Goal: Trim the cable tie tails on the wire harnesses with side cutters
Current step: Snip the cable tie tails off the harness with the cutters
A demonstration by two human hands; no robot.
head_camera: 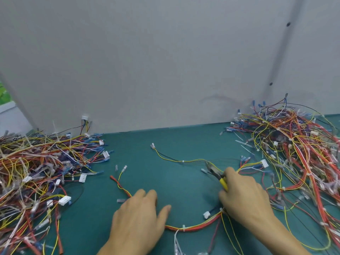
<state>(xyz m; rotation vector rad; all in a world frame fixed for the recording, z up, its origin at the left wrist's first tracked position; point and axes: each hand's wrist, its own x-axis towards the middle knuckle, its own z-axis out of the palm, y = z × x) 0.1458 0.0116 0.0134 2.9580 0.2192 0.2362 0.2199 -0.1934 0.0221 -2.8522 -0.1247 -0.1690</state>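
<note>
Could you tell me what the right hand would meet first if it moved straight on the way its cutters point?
Most likely the thin yellow and black wire just beyond the tips of the side cutters, near its white cable tie; the right hand grips the yellow handles. Depth is unclear.

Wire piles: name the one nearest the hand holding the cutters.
The right pile, beside the right hand gripping the side cutters; the left pile lies beyond the left hand.

Teal tabletop (pixel 184 142) under left hand (pixel 139 221) and right hand (pixel 244 197). Grey panel (pixel 147 61) stands beyond them. Dark seam (pixel 280 52) runs up it, above the right hand.
</note>
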